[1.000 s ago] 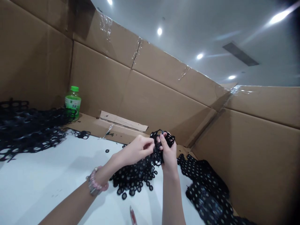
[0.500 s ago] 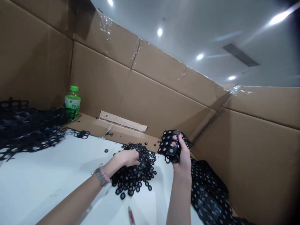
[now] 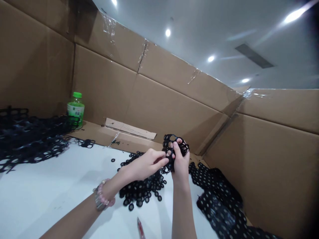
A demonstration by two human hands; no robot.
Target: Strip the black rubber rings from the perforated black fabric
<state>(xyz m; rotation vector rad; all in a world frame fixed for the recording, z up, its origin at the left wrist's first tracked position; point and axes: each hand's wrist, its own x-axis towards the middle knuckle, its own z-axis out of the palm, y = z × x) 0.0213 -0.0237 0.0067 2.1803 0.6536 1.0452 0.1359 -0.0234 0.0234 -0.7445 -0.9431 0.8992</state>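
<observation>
My right hand [image 3: 181, 159] is wrapped round a bunched black perforated sheet [image 3: 171, 141], holding it up above the table. Fingers poke through some of its holes. My left hand [image 3: 149, 162], with a bracelet and a watch-like band on its wrist, reaches across and pinches at the near edge of that sheet. Whether a small piece is between its fingertips is hidden. Below the left hand lies a heap of small black rings [image 3: 144, 191] with pale centres, partly covered by the hand and forearm.
More black dotted sheets [image 3: 219, 202] lie to the right. A tangle of black netting with open holes [image 3: 37, 136] is at the left, beside a green bottle [image 3: 76, 111]. A red pen [image 3: 141, 229] rests on the white tabletop [image 3: 82, 186]. Cardboard walls [image 3: 174, 106] enclose the table.
My left hand has risen from the ring heap to the sheet in my right hand. The right hand has moved left with the sheet, which is now turned and shows open holes.
</observation>
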